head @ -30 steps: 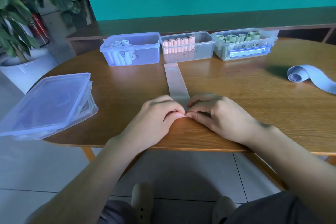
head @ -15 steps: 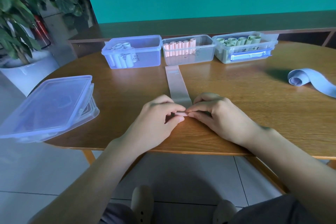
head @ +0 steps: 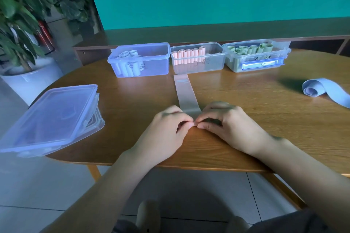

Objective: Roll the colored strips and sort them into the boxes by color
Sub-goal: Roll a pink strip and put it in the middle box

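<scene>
A pale pink strip [head: 185, 94] lies flat on the wooden table [head: 246, 119], running from the middle box toward me. My left hand [head: 166, 132] and my right hand [head: 227, 126] pinch its near end between thumbs and fingertips, where a small roll sits mostly hidden. At the back stand three clear boxes: the left box [head: 151, 62] with white-blue rolls, the middle box [head: 212, 62] with pink rolls, the right box [head: 257, 62] with green rolls. A blue strip [head: 322, 91], partly curled, lies at the right.
Stacked clear lids [head: 49, 117] overhang the table's left edge. A potted plant [head: 20, 30] in a white pot stands on the floor at the left. A low dark shelf runs behind the boxes below the teal wall.
Both hands have crept a little away from me along the pink strip, and the flat part between my fingers and the middle box is slightly shorter.
</scene>
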The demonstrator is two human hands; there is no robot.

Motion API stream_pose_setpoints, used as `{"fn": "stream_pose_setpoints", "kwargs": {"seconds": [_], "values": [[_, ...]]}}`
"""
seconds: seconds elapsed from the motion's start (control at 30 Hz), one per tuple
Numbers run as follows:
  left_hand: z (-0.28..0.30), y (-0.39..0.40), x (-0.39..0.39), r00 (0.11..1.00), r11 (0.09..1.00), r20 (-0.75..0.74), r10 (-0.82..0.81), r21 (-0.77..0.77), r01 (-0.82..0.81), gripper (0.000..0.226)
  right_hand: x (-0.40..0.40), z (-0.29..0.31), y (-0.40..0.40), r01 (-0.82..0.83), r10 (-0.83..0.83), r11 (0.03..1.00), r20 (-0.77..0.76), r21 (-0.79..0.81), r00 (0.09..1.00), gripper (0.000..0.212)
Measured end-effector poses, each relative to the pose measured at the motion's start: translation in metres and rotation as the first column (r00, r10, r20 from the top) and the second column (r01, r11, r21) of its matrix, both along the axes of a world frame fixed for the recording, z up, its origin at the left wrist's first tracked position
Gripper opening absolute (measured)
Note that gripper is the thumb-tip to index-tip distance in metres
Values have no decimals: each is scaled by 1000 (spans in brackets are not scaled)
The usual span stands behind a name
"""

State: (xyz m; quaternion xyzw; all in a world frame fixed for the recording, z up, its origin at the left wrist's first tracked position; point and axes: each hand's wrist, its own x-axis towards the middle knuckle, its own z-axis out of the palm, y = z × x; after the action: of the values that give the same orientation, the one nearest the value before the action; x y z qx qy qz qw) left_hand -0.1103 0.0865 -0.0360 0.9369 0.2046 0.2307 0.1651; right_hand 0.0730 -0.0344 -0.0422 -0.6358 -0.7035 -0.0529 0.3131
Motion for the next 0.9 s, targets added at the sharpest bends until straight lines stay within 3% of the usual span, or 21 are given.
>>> {"fn": "stream_pose_setpoints", "kwargs": {"seconds": [0.27,0.5,0.7,0.9], "values": [[4,2,4,1000,1000,7,-9,29,8,13,14,10,12,-44,48,990,26,-131,999,28],[3,8,10,1000,1000,-10,20,9,-20,18,18,4,15,-62,62,997,2,-49,998,23],[0,7,12,998,998,-21,55,44,-54,25,22,4,19,-45,43,994,-17,-98,999,28],[1,9,13,999,997,-7,33,71,-32,15,23,5,19,-8,6,992,-17,-128,1000,36]]}}
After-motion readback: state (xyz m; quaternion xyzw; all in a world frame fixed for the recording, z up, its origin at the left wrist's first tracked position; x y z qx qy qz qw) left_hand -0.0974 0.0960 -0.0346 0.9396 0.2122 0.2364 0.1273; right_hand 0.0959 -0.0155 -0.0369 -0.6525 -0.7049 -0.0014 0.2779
